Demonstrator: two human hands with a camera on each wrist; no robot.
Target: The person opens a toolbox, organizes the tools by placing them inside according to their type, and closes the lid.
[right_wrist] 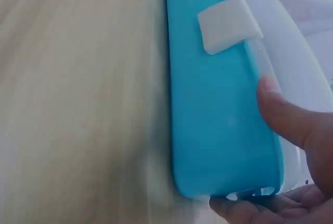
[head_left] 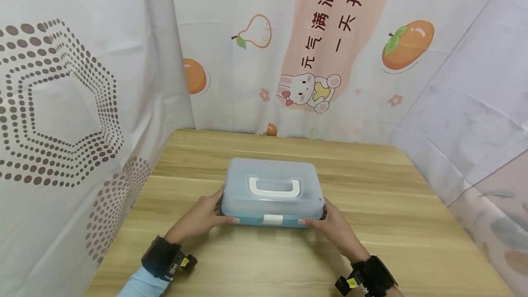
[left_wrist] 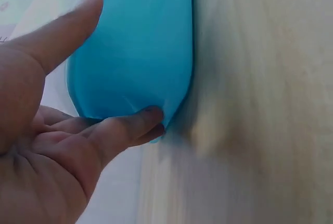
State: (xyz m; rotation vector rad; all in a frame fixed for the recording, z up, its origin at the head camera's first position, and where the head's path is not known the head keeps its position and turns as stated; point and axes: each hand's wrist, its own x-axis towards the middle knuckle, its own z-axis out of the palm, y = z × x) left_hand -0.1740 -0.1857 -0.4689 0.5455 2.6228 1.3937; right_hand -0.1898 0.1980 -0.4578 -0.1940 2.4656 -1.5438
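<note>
A plastic storage box [head_left: 268,182] with a blue base, a cloudy see-through lid and a white carry handle [head_left: 274,192] sits near the middle of the wooden table. Its white front latch [head_left: 272,219] is down over the lid's edge. My left hand [head_left: 202,217] grips the left end, thumb on the front and fingers round the end. At the opposite end my right hand [head_left: 336,226] holds the box the same way. The right wrist view shows the right thumb by the lid seam and fingertips at the base's lower corner. What lies inside is not visible.
The wooden table [head_left: 371,182] has wood grain running across it. Printed curtains hang behind it [head_left: 247,72] and on the left [head_left: 82,104], with another cloth [head_left: 474,118] on the right. Each wrist wears a black strap with a small camera.
</note>
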